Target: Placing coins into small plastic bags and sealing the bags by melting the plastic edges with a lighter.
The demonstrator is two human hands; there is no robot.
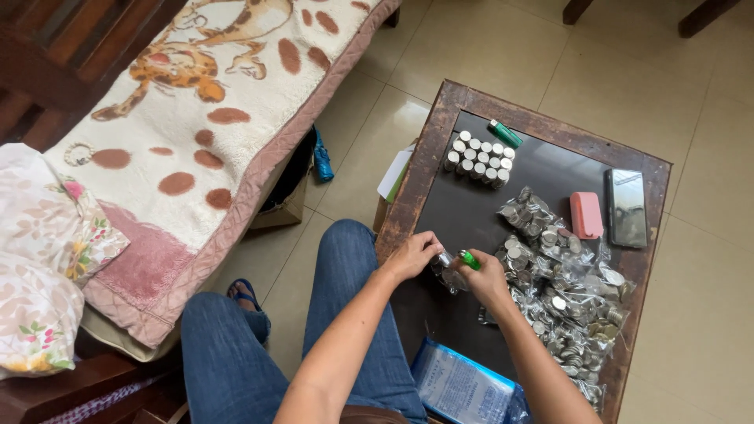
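Head view: the person sits at a low dark table (440,106) with a worn wooden rim. The left hand (412,255) is closed around the top of a small clear bag of coins (449,275), pinching it at the table's near-left edge. The right hand (483,279) grips a green lighter (470,260), its tip touching the bag's upper end.

Progress, judged from the layout: a large heap of filled coin bags (561,294) covers the right half of the table, so most of the bagging appears done. Stacked coin columns (479,157) stand in a tight block near the far-left corner and are not yet bagged; these appear to be what is left. A pack of flat clear bags (459,385) lies at the near edge, partly overhanging.

Edges and clearance: the hands work right at the left rim, just above the person's knee (345,243). Bare dark surface lies between the coin columns and the hands. The heap runs close to the right rim, leaving little margin there. A second green lighter (504,133) lies just beyond the columns; a pink case (586,214) and a dark phone (627,208) lie side by side near the far-right corner. Left of the table, a strip of tiled floor (353,118) separates it from a bed with a patterned blanket (220,118).
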